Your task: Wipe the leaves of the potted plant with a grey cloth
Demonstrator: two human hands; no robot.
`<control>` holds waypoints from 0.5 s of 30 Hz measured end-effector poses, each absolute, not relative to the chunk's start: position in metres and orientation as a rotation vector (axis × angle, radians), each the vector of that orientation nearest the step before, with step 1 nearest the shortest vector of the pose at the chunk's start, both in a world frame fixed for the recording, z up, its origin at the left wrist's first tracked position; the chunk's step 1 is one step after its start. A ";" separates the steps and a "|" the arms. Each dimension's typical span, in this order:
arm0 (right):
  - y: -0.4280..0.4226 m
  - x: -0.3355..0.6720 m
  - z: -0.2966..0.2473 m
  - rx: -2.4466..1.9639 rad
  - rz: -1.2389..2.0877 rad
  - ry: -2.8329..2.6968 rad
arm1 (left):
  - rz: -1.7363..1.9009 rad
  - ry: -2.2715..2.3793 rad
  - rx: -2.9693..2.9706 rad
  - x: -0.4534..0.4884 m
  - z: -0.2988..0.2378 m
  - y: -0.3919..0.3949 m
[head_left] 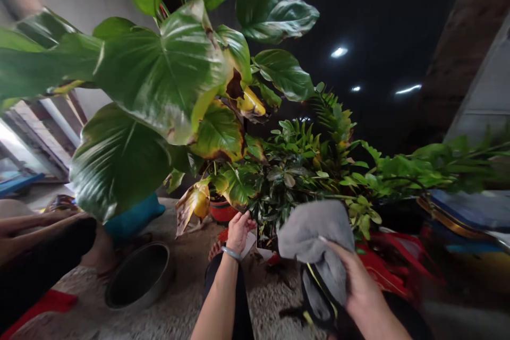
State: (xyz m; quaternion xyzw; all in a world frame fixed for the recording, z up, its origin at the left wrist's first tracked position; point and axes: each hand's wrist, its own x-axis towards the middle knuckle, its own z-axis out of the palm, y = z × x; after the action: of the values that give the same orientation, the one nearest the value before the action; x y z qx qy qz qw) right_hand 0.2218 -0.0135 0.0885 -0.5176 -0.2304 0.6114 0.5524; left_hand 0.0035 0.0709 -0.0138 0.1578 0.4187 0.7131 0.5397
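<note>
Grey cloth (319, 226) is bunched in your right hand (356, 279), thumb across its face and the rest drooping below; a dark strip edged in yellow hangs beside its lower folds. You have that hand closed on it, near and right of centre, in front of the low potted greenery. Your left hand (238, 232), with a pale bracelet (231, 253) at the wrist, is raised with bent fingers at the left edge of a dark-leaved plant (273, 202); you cannot tell from this view whether the fingertips grip a leaf or only touch one.

Just behind that hand stands a red pot (223, 212), with a yellow and brown withered leaf (194, 203) hanging at its left. Above, to the left, spreads a large plant with broad glossy leaves (159, 71), some browned at the margins. On the rough floor (269, 303) to your near left sits a round metal basin (137, 276), and farther left another person's forearm (35, 220) shows. Red plastic (378, 260) lies right of the cloth, and a dark wall (378, 21) rises at the far side.
</note>
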 end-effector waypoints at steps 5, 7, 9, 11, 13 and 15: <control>0.025 0.182 0.132 -1.029 1.297 -0.641 | 1.677 1.003 0.411 0.007 -0.017 0.071; 0.024 0.173 0.117 -1.102 1.370 -0.670 | 1.667 1.008 0.412 0.006 -0.019 0.072; 0.007 0.177 0.094 -1.285 1.394 -0.732 | 1.663 1.009 0.401 0.005 -0.021 0.072; -0.014 0.188 0.079 -1.416 1.385 -0.863 | 1.660 0.997 0.388 0.003 -0.022 0.073; -0.025 0.196 0.084 -1.429 1.374 -0.967 | 1.659 0.970 0.385 0.001 -0.023 0.073; -0.019 0.196 0.106 -1.345 1.352 -0.996 | 1.664 0.944 0.400 0.000 -0.022 0.072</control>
State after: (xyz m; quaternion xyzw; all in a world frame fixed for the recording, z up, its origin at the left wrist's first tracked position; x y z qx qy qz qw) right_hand 0.1955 -0.0193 0.1058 -0.5501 -0.4075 0.5529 0.4750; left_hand 0.0002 0.0724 -0.0218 0.1695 0.4003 0.7056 0.5596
